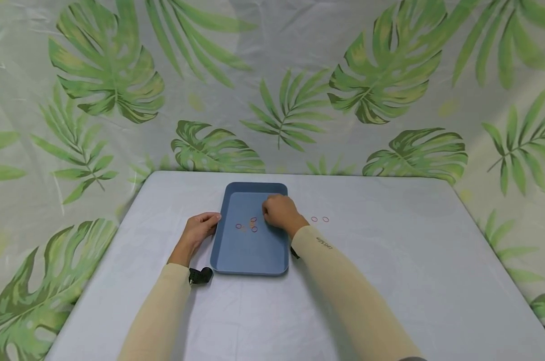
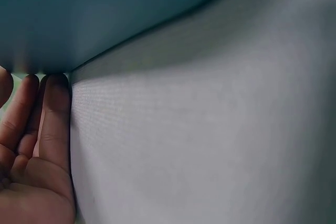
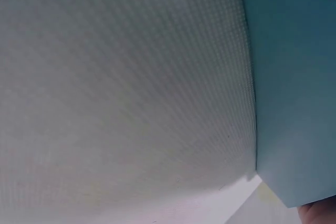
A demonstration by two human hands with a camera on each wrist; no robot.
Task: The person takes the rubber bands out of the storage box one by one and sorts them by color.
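Small red rubber bands (image 1: 250, 225) lie on a blue tray (image 1: 250, 250) at the middle of a grey table (image 1: 390, 260).

The right hand (image 1: 279, 211) curls over the tray above the bands; whether it pinches one is hidden. The left hand (image 1: 199, 231), fingers relaxed, rests against the tray's left rim, apparently steadying it. Two more bands (image 1: 319, 219) lie on the table right of the tray.

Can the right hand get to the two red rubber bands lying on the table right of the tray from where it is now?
Probably yes. The right hand is over the blue tray, and the two rubber bands lie on bare tablecloth just to its right, with nothing between them.
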